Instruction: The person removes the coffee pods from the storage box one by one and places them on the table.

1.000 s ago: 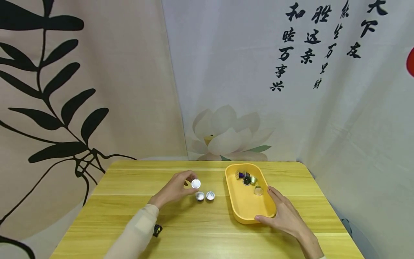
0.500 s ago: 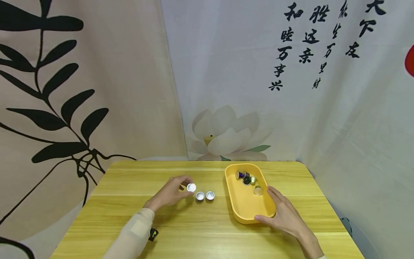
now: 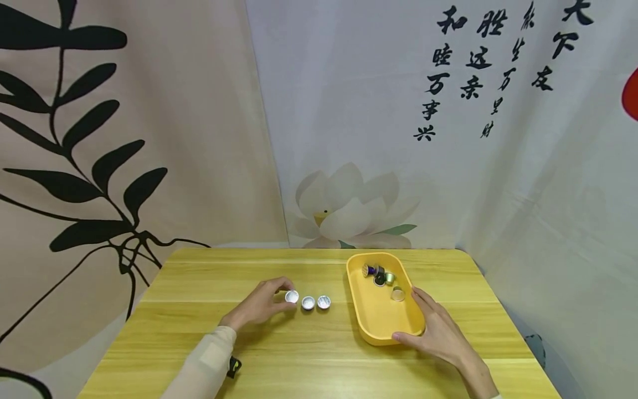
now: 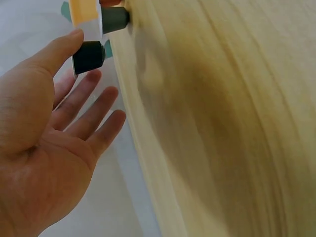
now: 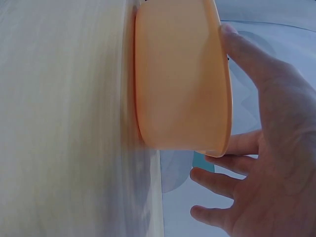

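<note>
My left hand pinches a dark green coffee capsule between thumb and fingertips, its silver lid facing up in the head view. Whether its base touches the table cannot be told. Just right of it stand two more capsules, lids up: a grey-green capsule and a silver-lidded capsule. My right hand holds the near right corner of a yellow tray, thumb at the near rim and fingers along the right side. Several coffee capsules lie at the tray's far end, purple, black, green and pale gold.
Everything stands on a light wooden table. Behind it hangs a pale curtain printed with a flower and black characters. A black object shows under the left sleeve.
My left hand has moved left and lower with the capsule, bringing it into line with the two standing capsules. The right hand and tray have stayed in place.
</note>
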The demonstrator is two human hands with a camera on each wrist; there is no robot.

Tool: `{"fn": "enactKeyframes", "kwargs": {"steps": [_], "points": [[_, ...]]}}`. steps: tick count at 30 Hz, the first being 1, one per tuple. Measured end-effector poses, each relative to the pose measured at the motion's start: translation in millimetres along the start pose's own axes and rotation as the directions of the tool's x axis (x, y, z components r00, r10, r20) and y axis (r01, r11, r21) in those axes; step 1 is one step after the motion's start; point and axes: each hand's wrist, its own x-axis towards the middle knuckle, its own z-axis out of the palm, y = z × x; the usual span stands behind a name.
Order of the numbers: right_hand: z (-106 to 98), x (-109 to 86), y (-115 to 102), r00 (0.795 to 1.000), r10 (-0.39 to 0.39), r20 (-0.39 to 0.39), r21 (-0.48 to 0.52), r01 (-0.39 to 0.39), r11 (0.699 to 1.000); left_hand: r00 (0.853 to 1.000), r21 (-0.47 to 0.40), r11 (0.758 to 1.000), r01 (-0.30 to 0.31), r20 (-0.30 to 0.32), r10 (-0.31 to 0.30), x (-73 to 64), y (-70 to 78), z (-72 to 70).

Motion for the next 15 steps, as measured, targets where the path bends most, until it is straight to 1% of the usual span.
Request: {"fn": "enactKeyframes", "kwargs": {"steps": [5,9,15], "points": [[0.3,-0.6,0.1,1.000,0.006,0.002,0.000,-0.006,1.000,1.000,-0.016,1.000,0.003,0.011,-0.003,-1.5,-4.5,3.6],[0.8,-0.6,0.3,1.000,0.006,0.002,0.003,-0.006,1.000,1.000,0.004,1.000,0.002,0.021,-0.002,-2.2,-6.8,6.3],[1.1,0.3,0.6,1.000,-0.001,-0.002,0.001,0.001,1.000,0.999,0.032,0.999,0.016,0.030,-0.017,-2.7,-8.1,8.9]]}}
